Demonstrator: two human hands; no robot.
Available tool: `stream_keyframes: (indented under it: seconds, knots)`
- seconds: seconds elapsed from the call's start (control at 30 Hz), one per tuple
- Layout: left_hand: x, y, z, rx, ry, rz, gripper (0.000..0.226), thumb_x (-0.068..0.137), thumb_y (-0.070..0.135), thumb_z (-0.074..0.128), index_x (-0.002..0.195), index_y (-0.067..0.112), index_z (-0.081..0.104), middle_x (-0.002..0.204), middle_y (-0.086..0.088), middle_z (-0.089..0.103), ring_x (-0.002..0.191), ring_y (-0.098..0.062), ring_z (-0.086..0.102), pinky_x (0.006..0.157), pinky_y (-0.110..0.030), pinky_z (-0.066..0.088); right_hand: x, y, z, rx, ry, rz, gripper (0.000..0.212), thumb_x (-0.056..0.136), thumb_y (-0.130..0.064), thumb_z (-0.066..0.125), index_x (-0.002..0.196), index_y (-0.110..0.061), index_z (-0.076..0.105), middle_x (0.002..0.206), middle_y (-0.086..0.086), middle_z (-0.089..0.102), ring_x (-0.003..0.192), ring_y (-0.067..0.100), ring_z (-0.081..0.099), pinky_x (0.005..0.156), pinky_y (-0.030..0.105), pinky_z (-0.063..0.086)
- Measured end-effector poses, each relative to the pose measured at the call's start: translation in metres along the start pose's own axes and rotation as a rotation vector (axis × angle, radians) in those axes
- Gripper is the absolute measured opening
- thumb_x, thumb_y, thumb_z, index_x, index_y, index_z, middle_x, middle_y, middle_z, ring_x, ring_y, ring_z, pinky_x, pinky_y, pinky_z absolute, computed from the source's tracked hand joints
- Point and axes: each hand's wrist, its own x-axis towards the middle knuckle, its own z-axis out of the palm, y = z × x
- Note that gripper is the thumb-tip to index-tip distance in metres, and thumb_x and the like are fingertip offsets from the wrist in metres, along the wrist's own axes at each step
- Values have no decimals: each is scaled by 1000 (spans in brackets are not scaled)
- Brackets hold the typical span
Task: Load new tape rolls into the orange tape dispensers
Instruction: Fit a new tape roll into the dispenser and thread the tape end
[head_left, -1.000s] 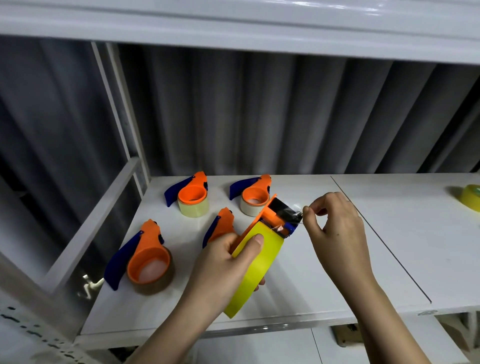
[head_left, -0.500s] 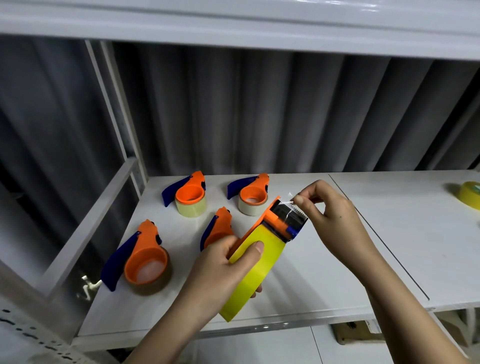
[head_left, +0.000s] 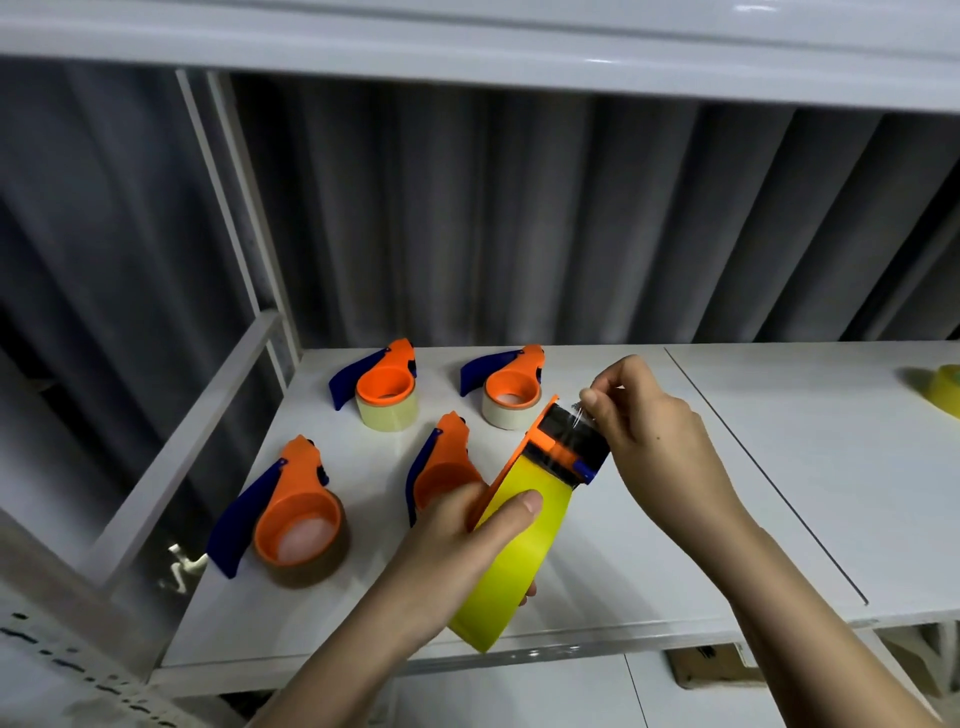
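Observation:
My left hand (head_left: 457, 540) grips an orange tape dispenser (head_left: 553, 441) loaded with a yellow tape roll (head_left: 514, 561), thumb lying on the roll's face. It is held tilted above the white shelf (head_left: 649, 561). My right hand (head_left: 654, 431) pinches the clear tape end (head_left: 579, 415) at the dispenser's black cutter head. On the shelf lie other orange dispensers with blue handles: one at the front left on a brown roll (head_left: 296, 525), one at the back left on a pale roll (head_left: 387, 387), one at the back middle (head_left: 511, 387), and one (head_left: 441, 467) partly hidden behind my left hand.
A loose yellow tape roll (head_left: 943, 397) lies at the far right of the shelf. A white rail (head_left: 192, 441) borders the shelf's left side. A grey corrugated wall stands behind, and another shelf board runs overhead.
My right hand moved from beyond the cutter head back over it, still pinching the tape end. The dispenser in my left hand shifted slightly.

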Motion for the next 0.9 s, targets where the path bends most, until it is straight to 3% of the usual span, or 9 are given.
stream_keyframes:
  seconds: [0.13, 0.27, 0.33, 0.43, 0.53, 0.67, 0.83, 0.9]
  knots:
    - [2, -1, -1, 33, -24, -26, 24, 90, 37, 58, 87, 15, 68, 80, -12, 72, 61, -14, 68, 53, -17, 52, -3, -5, 1, -183, 60, -114, 17, 99, -38, 37, 96, -21, 40, 76, 7, 67, 73, 35, 57, 63, 38, 42]
    - [3, -1, -5, -47, -74, -119, 21, 89, 39, 53, 74, 28, 62, 58, 7, 69, 50, -2, 65, 45, -13, 49, -3, -3, 1, -198, 54, -134, 15, 98, -39, 34, 95, -24, 36, 78, 7, 70, 73, 35, 60, 66, 40, 47]
    - [4, 2, -4, -47, -90, -128, 25, 80, 46, 57, 85, 23, 66, 73, 0, 74, 60, -7, 69, 49, -15, 52, -3, -2, 1, -176, 56, -122, 15, 98, -39, 35, 95, -24, 36, 81, 7, 71, 76, 36, 61, 68, 41, 49]
    - [8, -1, -3, -16, -114, -117, 58, 66, 52, 59, 106, 10, 66, 101, -20, 71, 82, -26, 71, 59, -21, 56, 0, 1, 1, -130, 34, -76, 16, 98, -40, 36, 95, -25, 38, 83, 6, 71, 79, 35, 61, 71, 42, 49]
    - [9, -2, -6, -58, -144, -118, 43, 80, 39, 59, 106, 5, 66, 98, -25, 70, 77, -26, 70, 66, -25, 58, 2, 2, -2, -79, 2, -28, 14, 98, -39, 38, 92, -26, 38, 85, 2, 70, 81, 32, 60, 71, 40, 50]
    - [7, -4, -10, -86, -251, -131, 35, 86, 30, 61, 113, 7, 61, 98, -17, 73, 86, -27, 70, 83, -38, 55, 8, 2, -11, 68, -22, 43, 18, 99, -33, 43, 81, -29, 40, 72, -8, 64, 73, 19, 61, 68, 35, 48]
    - [7, -3, -7, -119, -299, -134, 35, 75, 25, 55, 104, 6, 62, 89, -16, 72, 81, -27, 69, 82, -38, 54, 17, 3, -18, 250, -97, 134, 16, 99, -29, 44, 84, -24, 44, 56, -9, 66, 55, 6, 63, 58, 20, 51]
    - [9, -3, -2, -109, -266, -145, 33, 77, 32, 65, 95, 6, 64, 84, -17, 70, 75, -27, 68, 76, -35, 55, 18, 4, -19, 268, -130, 156, 16, 100, -29, 44, 84, -23, 44, 60, -4, 64, 59, 12, 63, 62, 27, 54]
